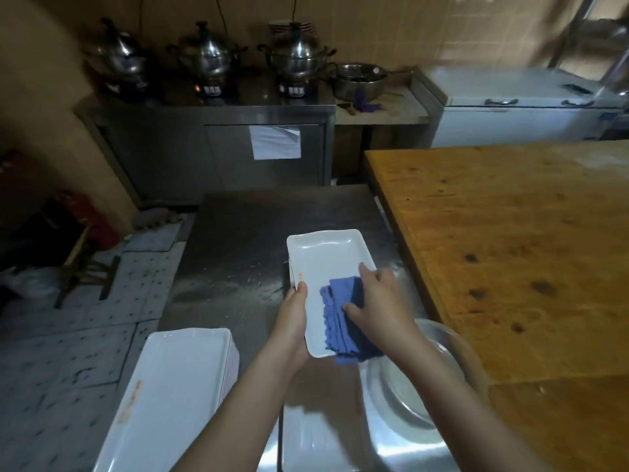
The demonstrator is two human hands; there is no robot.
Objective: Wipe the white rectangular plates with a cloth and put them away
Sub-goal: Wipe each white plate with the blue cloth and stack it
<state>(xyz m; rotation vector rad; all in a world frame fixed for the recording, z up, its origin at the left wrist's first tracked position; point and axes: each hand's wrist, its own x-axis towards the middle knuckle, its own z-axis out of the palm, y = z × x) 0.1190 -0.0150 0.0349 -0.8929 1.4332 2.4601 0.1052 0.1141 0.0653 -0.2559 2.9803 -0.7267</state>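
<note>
A white rectangular plate (323,260) is held above the steel counter (245,233). My left hand (294,318) grips its left edge, thumb on the rim. My right hand (377,301) presses a folded blue cloth (340,321) onto the plate's near end, fingers spread over it. At lower left stands a stack of white rectangular plates (170,386). Another white plate (316,434) lies on the counter below my arms.
A round metal basin (408,396) sits at the counter's right, beside a large wooden table (510,250). Several steel pots (207,56) stand on a cabinet at the back. A white chest freezer (517,110) is at the back right. Tiled floor lies left.
</note>
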